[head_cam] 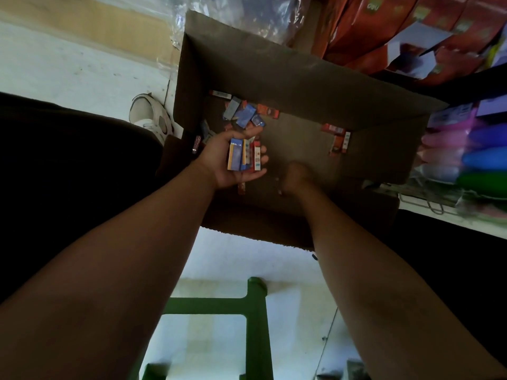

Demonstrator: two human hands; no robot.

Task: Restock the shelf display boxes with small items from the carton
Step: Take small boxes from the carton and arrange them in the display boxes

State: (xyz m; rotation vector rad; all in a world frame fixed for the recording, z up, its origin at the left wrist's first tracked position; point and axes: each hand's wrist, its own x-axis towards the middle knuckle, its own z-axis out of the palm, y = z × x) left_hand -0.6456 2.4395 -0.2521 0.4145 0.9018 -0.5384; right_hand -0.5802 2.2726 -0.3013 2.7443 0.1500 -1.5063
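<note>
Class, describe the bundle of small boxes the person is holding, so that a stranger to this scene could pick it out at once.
Start at the big open brown carton in the middle of the view. Above its floor, near its left wall, the left hand lies palm up. The bundle of small boxes stands side by side in that palm, blue ones beside red-and-white ones; unlike the loose boxes scattered on the carton floor, these are gripped together.

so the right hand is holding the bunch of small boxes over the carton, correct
Not quite: the head view shows the left hand holding the small boxes over the carton. The right hand is blurred, lower inside it.
</note>
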